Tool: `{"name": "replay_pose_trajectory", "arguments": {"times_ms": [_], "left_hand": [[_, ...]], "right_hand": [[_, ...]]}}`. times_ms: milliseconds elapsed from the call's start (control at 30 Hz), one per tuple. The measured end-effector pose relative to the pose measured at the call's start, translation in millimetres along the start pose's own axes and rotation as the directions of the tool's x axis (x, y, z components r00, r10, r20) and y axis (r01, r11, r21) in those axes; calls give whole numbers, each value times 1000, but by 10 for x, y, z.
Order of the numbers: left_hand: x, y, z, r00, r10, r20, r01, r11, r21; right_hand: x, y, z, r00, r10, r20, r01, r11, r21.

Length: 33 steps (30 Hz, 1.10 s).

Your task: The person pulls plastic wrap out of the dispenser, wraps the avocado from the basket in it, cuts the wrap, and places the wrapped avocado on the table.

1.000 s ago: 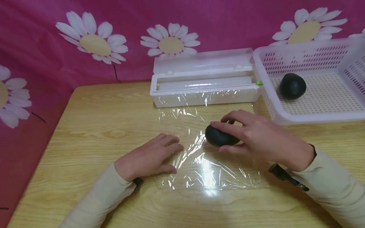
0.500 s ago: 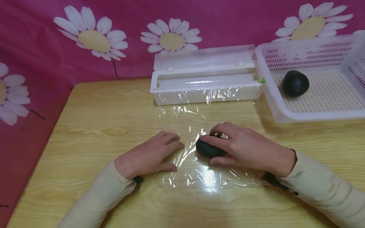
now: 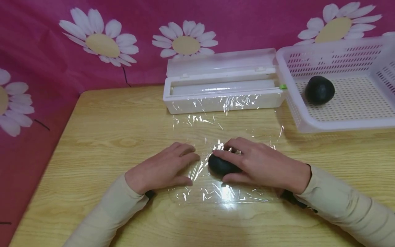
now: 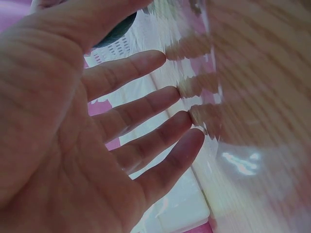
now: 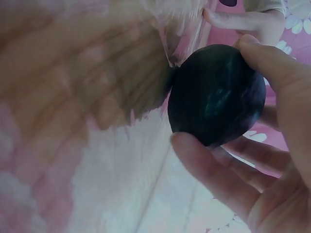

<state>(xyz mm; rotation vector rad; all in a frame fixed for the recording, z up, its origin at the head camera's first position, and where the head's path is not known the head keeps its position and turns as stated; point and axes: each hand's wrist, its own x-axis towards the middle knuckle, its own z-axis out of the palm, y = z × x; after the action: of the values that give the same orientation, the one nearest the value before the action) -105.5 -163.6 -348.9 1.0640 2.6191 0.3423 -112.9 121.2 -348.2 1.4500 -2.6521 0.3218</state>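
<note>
My right hand (image 3: pixel 262 166) holds a dark, smooth, avocado-like fruit (image 3: pixel 222 166) between thumb and fingers, over a sheet of clear cling film (image 3: pixel 226 193) spread on the table. In the right wrist view the fruit (image 5: pixel 216 94) looks dark green and rounded, low against the film. To its left, my left hand (image 3: pixel 162 169) rests at the film's left side with its fingers spread. The left wrist view shows its fingertips (image 4: pixel 187 116) touching the shiny surface. The film runs back to an open white cling film box (image 3: pixel 222 103) with a roll inside.
A white slotted plastic basket (image 3: pixel 345 126) stands at the back right beside the box, with a second dark fruit (image 3: pixel 319 90) in it. A green tab (image 3: pixel 283 86) sits at the box's right end. Behind the wooden table (image 3: pixel 102 137) hangs a pink cloth (image 3: pixel 247 20) with daisies.
My right hand has brought the fruit left and nearer over the film, closer to my left hand. The left hand stays in place. The head view has shifted slightly.
</note>
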Motion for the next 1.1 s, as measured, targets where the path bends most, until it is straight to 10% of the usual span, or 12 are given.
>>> {"name": "replay_pose_trajectory", "arguments": {"times_ms": [1100], "left_hand": [[-129, 81, -65, 996, 55, -68, -51, 997, 66]], "right_hand": [[-141, 203, -318, 989, 6, -145, -20, 995, -94]]}}
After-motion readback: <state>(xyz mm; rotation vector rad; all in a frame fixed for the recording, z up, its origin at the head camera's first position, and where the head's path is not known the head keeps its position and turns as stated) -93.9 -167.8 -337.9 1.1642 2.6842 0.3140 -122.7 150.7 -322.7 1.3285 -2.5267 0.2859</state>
